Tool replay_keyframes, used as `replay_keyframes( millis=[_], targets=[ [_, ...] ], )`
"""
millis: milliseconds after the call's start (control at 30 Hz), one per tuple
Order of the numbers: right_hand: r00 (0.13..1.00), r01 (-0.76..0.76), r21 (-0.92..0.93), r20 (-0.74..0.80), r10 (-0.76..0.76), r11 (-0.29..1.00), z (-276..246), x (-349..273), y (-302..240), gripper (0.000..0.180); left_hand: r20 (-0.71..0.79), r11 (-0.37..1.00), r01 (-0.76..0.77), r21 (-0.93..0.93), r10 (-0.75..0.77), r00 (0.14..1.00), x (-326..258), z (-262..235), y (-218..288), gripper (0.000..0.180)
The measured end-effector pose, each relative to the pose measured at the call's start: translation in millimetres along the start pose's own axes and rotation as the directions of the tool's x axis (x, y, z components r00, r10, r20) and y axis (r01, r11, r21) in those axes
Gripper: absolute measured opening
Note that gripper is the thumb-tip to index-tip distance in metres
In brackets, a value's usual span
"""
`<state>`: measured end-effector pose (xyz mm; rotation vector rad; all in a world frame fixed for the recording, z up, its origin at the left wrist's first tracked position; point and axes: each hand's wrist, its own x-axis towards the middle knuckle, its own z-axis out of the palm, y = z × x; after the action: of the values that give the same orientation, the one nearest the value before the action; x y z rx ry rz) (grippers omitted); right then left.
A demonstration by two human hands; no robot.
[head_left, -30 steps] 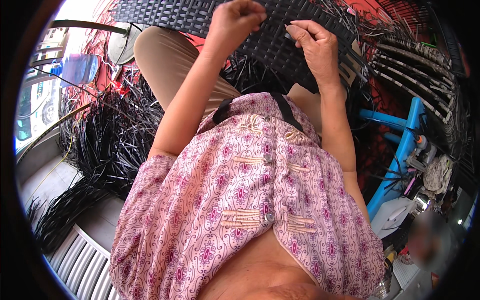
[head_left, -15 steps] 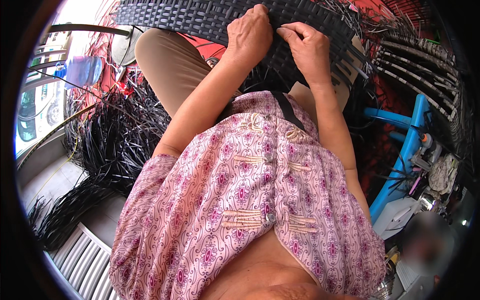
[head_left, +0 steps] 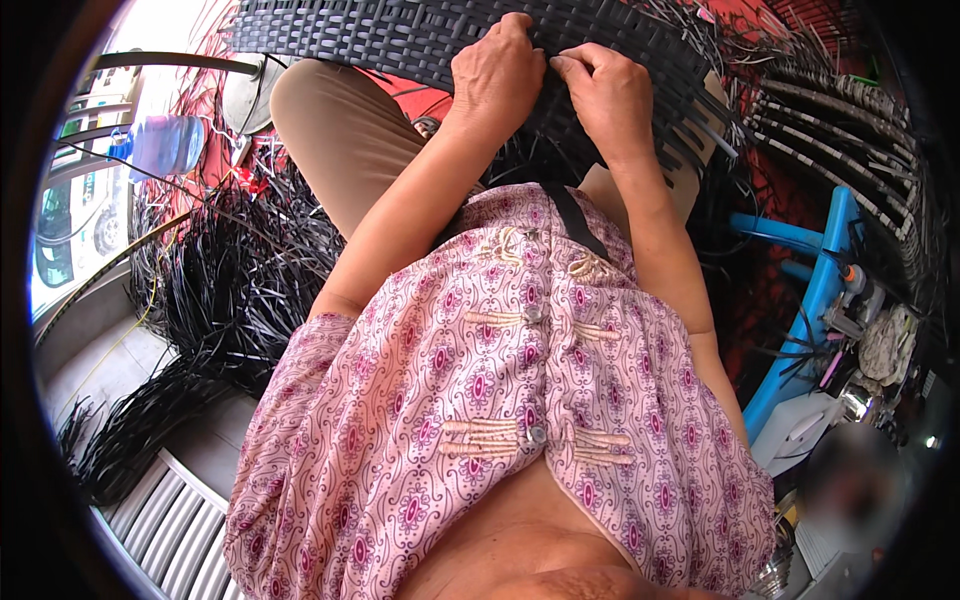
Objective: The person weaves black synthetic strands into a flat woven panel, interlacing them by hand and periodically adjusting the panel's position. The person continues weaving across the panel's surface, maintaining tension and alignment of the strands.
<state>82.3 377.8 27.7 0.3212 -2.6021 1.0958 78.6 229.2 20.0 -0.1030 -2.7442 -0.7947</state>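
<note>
Both hands are pressed close together on the black woven panel (head_left: 400,40), which is laid across the lap: the left hand (head_left: 497,75) is curled over its weave, the right hand (head_left: 610,95) is closed on its strands. Loose black strips (head_left: 230,290) are piled nearby at the left.
</note>
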Motion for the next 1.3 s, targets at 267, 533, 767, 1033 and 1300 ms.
replay_keyframes(
  millis=[267, 533, 767, 1033, 1300],
  targets=[
    [1.0, 0.0, 0.009, 0.003, 0.0, 1.0, -2, -1, -4, 0.018, -0.059, 1.0, 0.004, 0.001, -0.004, 0.998, -2, 6, 2, 0.033],
    [1.0, -0.011, -0.057, -0.003, 0.011, 0.998, 3, 0, -2, 0.017, -0.134, 0.996, -0.058, -0.064, 0.049, 0.99, -5, 12, -5, 0.031],
    [0.998, 0.059, -0.231, 0.03, -0.053, 0.971, 9, 3, -12, 0.022, -0.163, 0.96, 0.011, -0.281, -0.06, 0.985, -6, 18, -13, 0.027],
    [0.99, 0.012, -0.381, 0.131, 0.041, 0.924, 15, 14, -26, 0.021, -0.156, 0.944, 0.051, -0.327, -0.107, 0.982, -5, 16, -13, 0.026],
    [0.985, 0.004, -0.412, 0.158, 0.067, 0.911, 16, 21, -27, 0.019, -0.154, 0.955, 0.012, -0.295, -0.06, 0.986, -8, 13, -14, 0.024]
  ],
)
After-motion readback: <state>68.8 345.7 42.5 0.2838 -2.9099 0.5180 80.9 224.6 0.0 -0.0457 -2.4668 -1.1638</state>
